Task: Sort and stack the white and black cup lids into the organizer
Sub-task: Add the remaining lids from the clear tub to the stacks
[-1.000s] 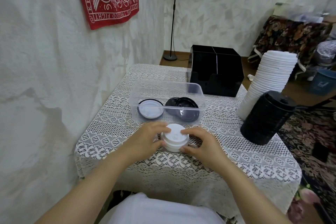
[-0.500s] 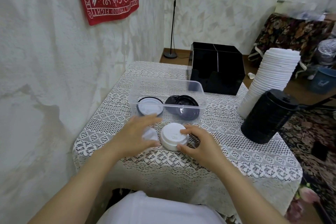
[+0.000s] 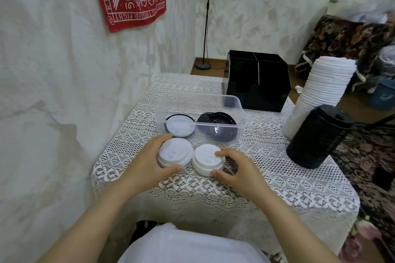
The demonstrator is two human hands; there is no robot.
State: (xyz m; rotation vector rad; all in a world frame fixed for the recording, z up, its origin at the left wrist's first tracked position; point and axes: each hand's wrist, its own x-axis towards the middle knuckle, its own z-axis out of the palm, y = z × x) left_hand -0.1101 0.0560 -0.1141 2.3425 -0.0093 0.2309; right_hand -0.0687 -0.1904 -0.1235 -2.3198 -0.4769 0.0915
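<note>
Two short stacks of white lids sit side by side on the lace tablecloth near the table's front. My left hand (image 3: pixel 147 162) grips the left white stack (image 3: pixel 175 152) between fingers and thumb. My right hand (image 3: pixel 237 166) holds the right white stack (image 3: pixel 207 159) the same way. Just behind them a clear plastic tub (image 3: pixel 233 102) holds a white lid on a black one (image 3: pixel 180 126) and several black lids (image 3: pixel 218 123). The black organizer (image 3: pixel 263 89) with its dividers stands at the back of the table.
A tall leaning stack of white lids (image 3: pixel 320 96) and a shorter stack of black lids (image 3: pixel 316 136) stand at the table's right edge. A wall runs close along the left. A lamp stand (image 3: pixel 206 17) and cluttered furniture lie beyond the table.
One white stack was held between both hands. My left hand has lifted part of it off and set it down to the left, so two white stacks now lie side by side.
</note>
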